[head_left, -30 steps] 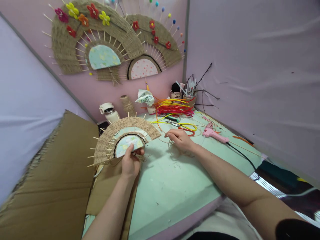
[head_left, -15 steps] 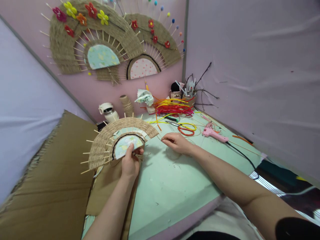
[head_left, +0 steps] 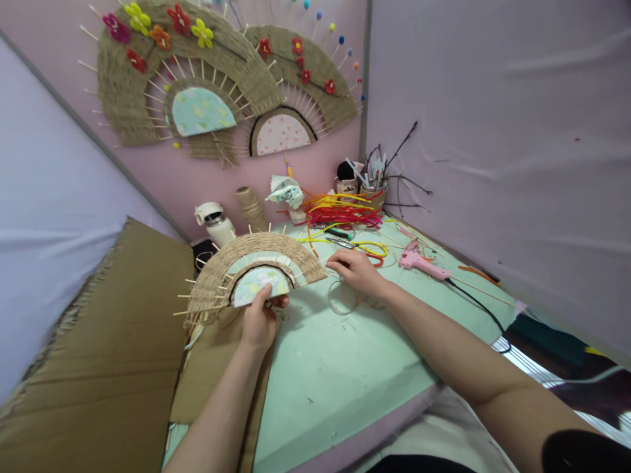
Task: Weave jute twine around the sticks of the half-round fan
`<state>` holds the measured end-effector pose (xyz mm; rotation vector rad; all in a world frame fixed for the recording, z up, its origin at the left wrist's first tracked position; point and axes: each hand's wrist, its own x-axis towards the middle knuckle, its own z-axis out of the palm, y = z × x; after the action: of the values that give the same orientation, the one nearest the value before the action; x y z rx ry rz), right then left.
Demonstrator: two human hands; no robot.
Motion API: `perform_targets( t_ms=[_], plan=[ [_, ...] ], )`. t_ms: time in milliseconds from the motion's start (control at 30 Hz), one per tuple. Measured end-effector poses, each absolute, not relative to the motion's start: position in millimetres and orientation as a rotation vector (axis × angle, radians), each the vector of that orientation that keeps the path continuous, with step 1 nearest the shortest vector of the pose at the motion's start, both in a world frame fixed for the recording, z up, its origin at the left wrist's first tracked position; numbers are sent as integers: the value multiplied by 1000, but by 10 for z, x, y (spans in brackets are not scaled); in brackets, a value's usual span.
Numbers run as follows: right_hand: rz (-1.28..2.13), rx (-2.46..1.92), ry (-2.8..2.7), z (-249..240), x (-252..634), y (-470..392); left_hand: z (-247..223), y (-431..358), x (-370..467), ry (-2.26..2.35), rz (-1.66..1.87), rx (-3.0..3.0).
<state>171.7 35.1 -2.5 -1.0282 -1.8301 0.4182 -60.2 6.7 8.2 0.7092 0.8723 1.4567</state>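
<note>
A half-round woven fan (head_left: 261,246) of tan twine on thin sticks, with a floral cloth centre edged in black, is held by my left hand (head_left: 261,318). The thumb lies over the cloth and the fingers are behind it. Just off the fan's right end, my right hand (head_left: 357,270) pinches a strand of twine (head_left: 340,310), whose loose loops hang below and beside the fingers. The exact spot where the strand joins the fan is too fine to make out.
Scissors (head_left: 369,249), a bundle of coloured pipe cleaners (head_left: 345,211), a twine spool (head_left: 250,207) and a white bottle (head_left: 218,223) stand or lie at the back. A pink glue gun (head_left: 424,261) lies right. Cardboard (head_left: 108,341) leans left; two larger fans (head_left: 118,98) hang on the wall.
The fan has shifted right and turned clockwise in my left hand. My right hand has moved slightly right and up, still pinching the twine, and a loop shows more clearly beneath it.
</note>
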Motion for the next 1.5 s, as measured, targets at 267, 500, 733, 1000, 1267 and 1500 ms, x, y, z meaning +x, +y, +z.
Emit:
perform_targets(
  t_ms=[267, 500, 733, 1000, 1267, 1500],
  plan=[
    [546, -941, -1872, -25, 1732, 353, 145, 67, -642, 873, 1331, 641],
    [518, -846, -1921, 2, 1751, 343, 169, 71, -659, 905, 1259, 566],
    [442, -932, -1799, 65, 1751, 298, 156, 77, -653, 913, 1277, 581],
    [381, -941, -1715, 90, 1783, 310, 130, 90, -663, 960, 1245, 602],
    [898, -915, -1664, 99, 1770, 299, 186, 46, -685, 868, 1119, 606],
    [1094, -856, -1690, 54, 1699, 295, 145, 45, -687, 869, 1143, 570]
  ],
)
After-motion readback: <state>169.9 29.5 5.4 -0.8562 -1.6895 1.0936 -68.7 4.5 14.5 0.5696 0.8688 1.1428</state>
